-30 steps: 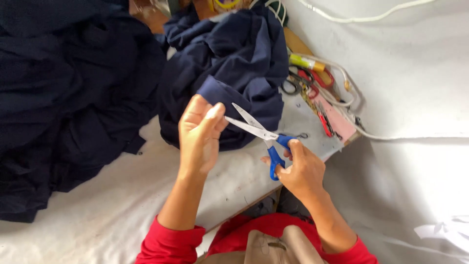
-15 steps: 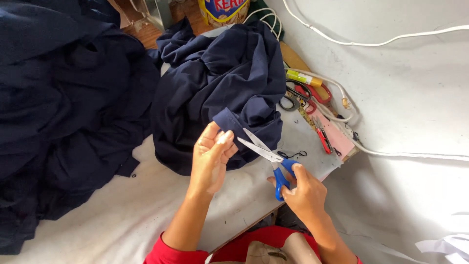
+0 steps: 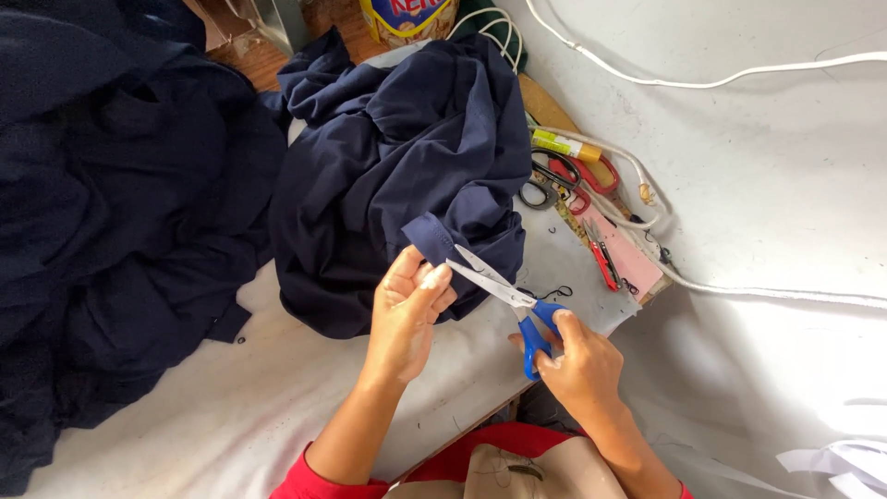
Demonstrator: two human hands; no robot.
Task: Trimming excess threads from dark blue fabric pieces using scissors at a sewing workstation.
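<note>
Centrally, the left hand (image 3: 407,314) pinches a folded corner of the navy garment (image 3: 407,176) between thumb and closed fingers, lifting that corner just off the heap. Right of the garment's held corner, the right hand (image 3: 577,365) is wrapped around the blue handles of the scissors (image 3: 504,296); their blades are parted slightly and point up-left, with the tips touching or almost touching the left fingers, though I cannot tell whether they bite cloth or a thread. The garment lies bunched on the white table (image 3: 231,407), directly beyond both hands. Left of the garment a larger pile of dark fabric (image 3: 102,231) covers the table's edge. To the garment's right sit black-handled shears (image 3: 545,185), a red-handled tool (image 3: 591,180), a yellow-green tube (image 3: 564,145), a small red snipper (image 3: 605,263) and a pink card (image 3: 633,259). A white cord (image 3: 693,83) loops behind them. Nothing lies between the hands and the garment.
</note>
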